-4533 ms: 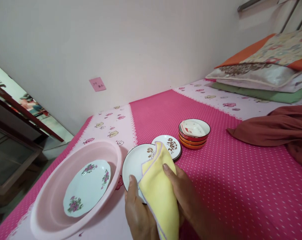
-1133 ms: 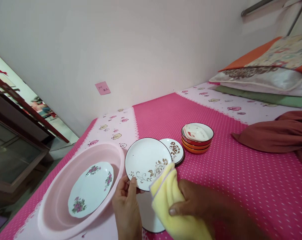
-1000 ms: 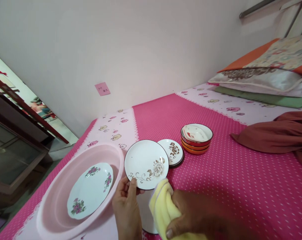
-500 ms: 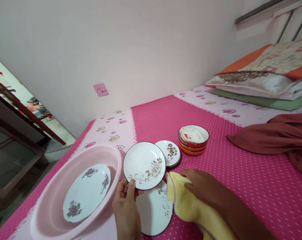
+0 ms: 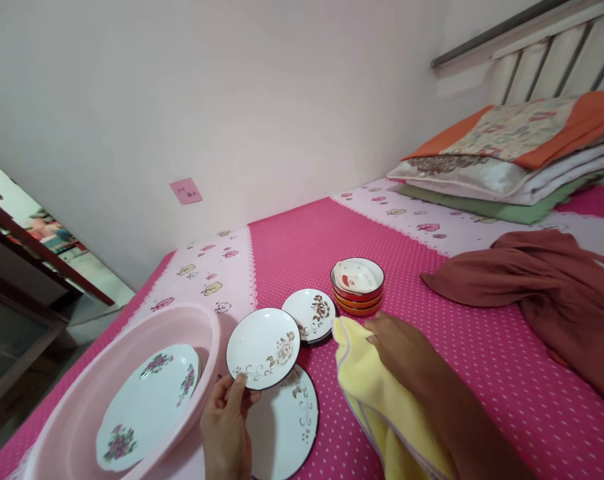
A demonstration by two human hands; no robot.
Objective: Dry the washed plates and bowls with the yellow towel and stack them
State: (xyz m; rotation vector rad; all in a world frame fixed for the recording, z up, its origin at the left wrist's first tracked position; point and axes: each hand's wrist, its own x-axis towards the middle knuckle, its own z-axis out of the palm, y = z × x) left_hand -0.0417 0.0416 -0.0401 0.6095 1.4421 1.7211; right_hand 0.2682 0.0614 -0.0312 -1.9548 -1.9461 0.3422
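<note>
My left hand (image 5: 229, 413) pinches the lower rim of a small white plate (image 5: 259, 343) with a dark edge and a brown flower print. Beneath it, a larger plate (image 5: 287, 427) of the same pattern lies on the pink bedspread, partly covered. Bunched in my right hand (image 5: 399, 347) is a yellow cloth (image 5: 367, 387) with a lilac hem, apart from the held plate. Just behind the held plate is a short stack of small plates (image 5: 307, 310). A stack of orange-red bowls (image 5: 358, 293) stands to its right, with a white piece showing in the top bowl.
A pink basin (image 5: 209, 333) at the left holds a white oval plate (image 5: 147, 393) with purple flowers. Brown-red fabric (image 5: 512, 277) lies crumpled at the right. Folded bedding and pillows (image 5: 507, 147) are piled near the headboard (image 5: 557, 63). The wall (image 5: 282, 100) rises behind the bed.
The view has swung slightly right, so things sit further left. The held plate is lower and tilted flatter; my right hand with the cloth has moved away from it, toward the bowls.
</note>
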